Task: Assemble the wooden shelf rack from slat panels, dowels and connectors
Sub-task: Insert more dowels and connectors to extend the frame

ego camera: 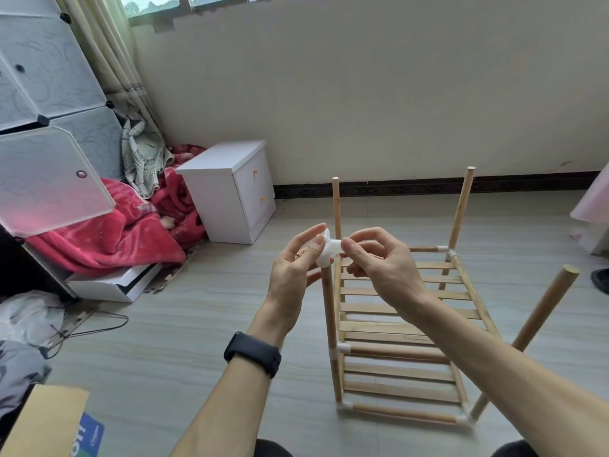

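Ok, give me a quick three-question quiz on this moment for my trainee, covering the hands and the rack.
1. True or false: the left hand and right hand both pinch the white plastic connector.
2. The black wristband is on: A the left wrist, B the right wrist, C neither.
3. How many upright wooden dowels of the slatted wooden rack show bare tops with no connector?

Key: 1 true; 2 A; 3 three.
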